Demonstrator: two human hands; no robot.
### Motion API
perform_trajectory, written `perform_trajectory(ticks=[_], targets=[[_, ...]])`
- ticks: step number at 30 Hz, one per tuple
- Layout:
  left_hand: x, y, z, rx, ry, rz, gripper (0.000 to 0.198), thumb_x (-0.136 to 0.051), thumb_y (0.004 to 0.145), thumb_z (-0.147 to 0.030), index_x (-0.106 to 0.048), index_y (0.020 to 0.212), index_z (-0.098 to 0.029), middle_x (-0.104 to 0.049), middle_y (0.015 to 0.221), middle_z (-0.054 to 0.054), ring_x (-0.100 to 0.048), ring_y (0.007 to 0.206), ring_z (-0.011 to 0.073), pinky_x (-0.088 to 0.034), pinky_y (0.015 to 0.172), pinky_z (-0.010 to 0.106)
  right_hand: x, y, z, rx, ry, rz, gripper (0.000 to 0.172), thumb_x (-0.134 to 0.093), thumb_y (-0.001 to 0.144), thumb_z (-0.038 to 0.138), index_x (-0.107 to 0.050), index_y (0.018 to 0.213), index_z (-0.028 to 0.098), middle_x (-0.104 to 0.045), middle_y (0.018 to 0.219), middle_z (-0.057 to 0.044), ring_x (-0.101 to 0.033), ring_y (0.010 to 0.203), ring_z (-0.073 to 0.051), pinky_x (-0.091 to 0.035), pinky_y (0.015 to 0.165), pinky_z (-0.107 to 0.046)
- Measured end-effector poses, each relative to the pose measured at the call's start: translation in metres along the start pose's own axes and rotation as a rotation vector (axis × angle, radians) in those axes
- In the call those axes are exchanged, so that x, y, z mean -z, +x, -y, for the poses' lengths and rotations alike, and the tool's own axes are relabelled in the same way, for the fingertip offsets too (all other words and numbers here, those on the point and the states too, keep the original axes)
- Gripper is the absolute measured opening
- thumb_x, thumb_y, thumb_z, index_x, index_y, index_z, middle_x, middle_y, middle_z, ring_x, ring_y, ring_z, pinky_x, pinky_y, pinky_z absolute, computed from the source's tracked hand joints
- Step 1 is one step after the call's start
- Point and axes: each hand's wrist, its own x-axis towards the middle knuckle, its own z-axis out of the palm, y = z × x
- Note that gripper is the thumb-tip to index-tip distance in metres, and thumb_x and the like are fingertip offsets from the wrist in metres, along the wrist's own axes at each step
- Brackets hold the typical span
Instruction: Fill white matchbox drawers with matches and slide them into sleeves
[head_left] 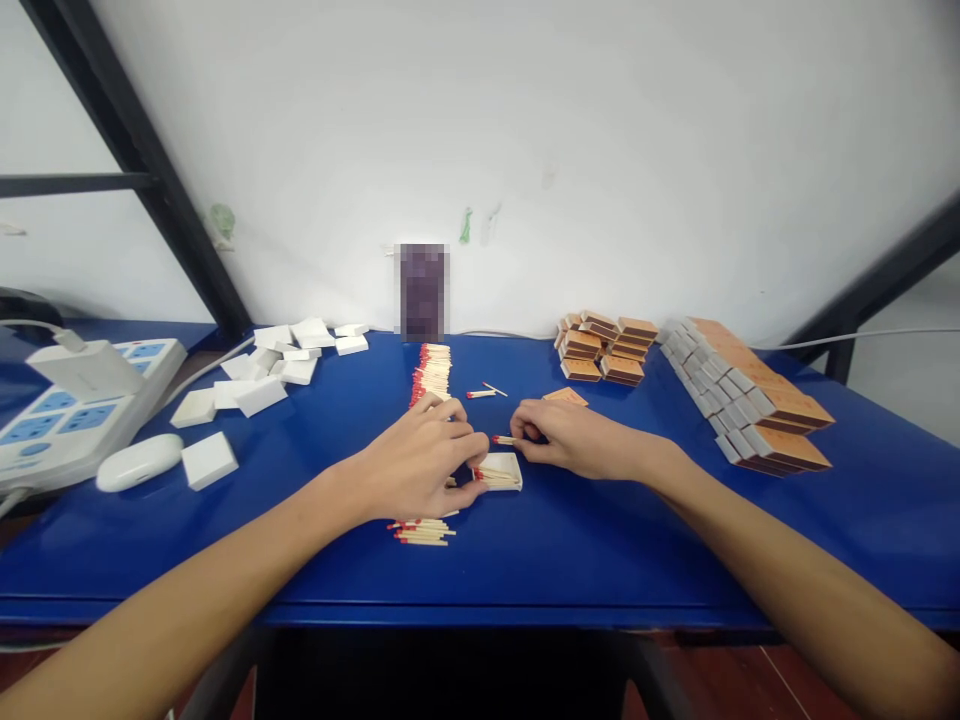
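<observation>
Head view: left hand (424, 460) steadies a white tray (501, 471), right hand (570, 438) pinches a match (502, 439); no legible writing

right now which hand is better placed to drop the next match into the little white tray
Right hand: it already pinches a match just above the white tray. The left hand rests on the tray's side, steadying it.

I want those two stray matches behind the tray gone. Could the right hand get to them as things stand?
Probably yes: the stray matches lie on bare table just beyond the right hand, with nothing between them.
</observation>
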Motion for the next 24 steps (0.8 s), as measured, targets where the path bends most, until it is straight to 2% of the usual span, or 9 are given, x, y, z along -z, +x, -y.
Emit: perform_trajectory(ticks=[4,7,10,15,19,24], targets=[[-0.001,0.001,0.001,0.019,0.013,-0.005,0.025,-0.061,0.084,-0.038,-0.053,0.072,-0.018,-0.06,0.071,0.001,-0.051,0.087,0.0203,-0.035,0.083,0.034,0.005,-0.004,0.009,0.035,0.048,-0.032,0.018,-0.05,0.092,0.031,-0.054,0.08,0.019,-0.054,0.074,0.002,-0.046,0.065,-0.012,-0.034,0.065,-0.026],[-0.003,0.001,0.001,0.022,-0.001,-0.017,0.024,-0.06,0.085,-0.038,-0.054,0.074,-0.018,-0.061,0.072,0.001,-0.051,0.086,0.0203,-0.034,0.082,0.034,0.002,-0.006,0.02,0.072,0.116,0.035,0.014,-0.053,0.09,0.03,-0.055,0.083,0.019,-0.057,0.08,0.0,-0.048,0.069,-0.012,-0.035,0.063,-0.024],[-0.004,0.001,0.002,0.024,-0.016,-0.032,0.019,-0.06,0.085,-0.037,-0.059,0.081,-0.019,-0.063,0.074,0.001,-0.051,0.087,0.0204,-0.034,0.083,0.034,-0.005,-0.005,0.025,0.074,0.082,0.039,0.011,-0.054,0.089,0.028,-0.058,0.084,0.019,-0.059,0.08,-0.001,-0.049,0.067,-0.012,-0.035,0.062,-0.025],[-0.005,0.001,0.003,0.008,-0.009,-0.014,0.018,-0.058,0.086,-0.035,-0.065,0.086,-0.018,-0.066,0.078,0.002,-0.052,0.087,0.02,-0.035,0.084,0.035,-0.007,-0.004,0.025,0.093,-0.029,-0.048,0.013,-0.055,0.088,0.028,-0.06,0.081,0.019,-0.061,0.075,0.0,-0.049,0.064,-0.012,-0.033,0.065,-0.026],[-0.006,0.0,0.004,-0.025,-0.003,0.023,0.019,-0.054,0.09,-0.033,-0.068,0.088,-0.02,-0.068,0.083,0.002,-0.052,0.089,0.0197,-0.035,0.086,0.035,-0.006,-0.005,0.023,0.078,-0.086,-0.092,0.017,-0.058,0.087,0.035,-0.057,0.081,0.02,-0.056,0.066,0.002,-0.048,0.065,-0.014,-0.031,0.068,-0.028],[-0.005,0.0,0.004,-0.054,-0.021,0.013,0.017,-0.055,0.09,-0.031,-0.067,0.093,-0.02,-0.069,0.088,0.003,-0.051,0.09,0.0193,-0.034,0.088,0.036,-0.01,-0.002,0.022,0.008,0.014,-0.07,0.019,-0.057,0.089,0.037,-0.055,0.079,0.02,-0.051,0.061,0.004,-0.045,0.06,-0.011,-0.029,0.06,-0.024]])
